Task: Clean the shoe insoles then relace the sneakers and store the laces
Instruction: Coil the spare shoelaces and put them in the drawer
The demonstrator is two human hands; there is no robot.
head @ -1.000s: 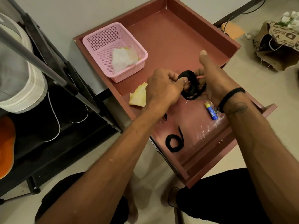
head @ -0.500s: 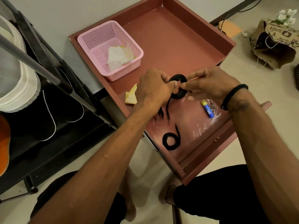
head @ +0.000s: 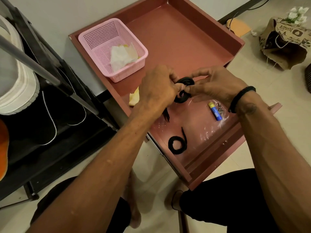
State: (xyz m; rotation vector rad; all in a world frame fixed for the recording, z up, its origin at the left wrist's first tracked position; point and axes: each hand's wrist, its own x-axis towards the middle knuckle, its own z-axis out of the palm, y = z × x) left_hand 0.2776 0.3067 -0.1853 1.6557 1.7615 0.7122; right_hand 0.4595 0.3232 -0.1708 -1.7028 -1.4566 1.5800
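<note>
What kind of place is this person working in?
Probably a room at home, on the floor by a shoe rack: a pulled-out drawer holds a pink basket, and a paper bag sits on the tiled floor.

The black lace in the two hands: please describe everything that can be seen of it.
The black lace is a flat, woven-looking cord wound into a coil. It is held above the red-brown drawer, between the left hand and the right hand, whose fingertips pinch it from both sides. Two loops show, an upper and a lower one. Loose dark ends hang below the left hand.
</note>
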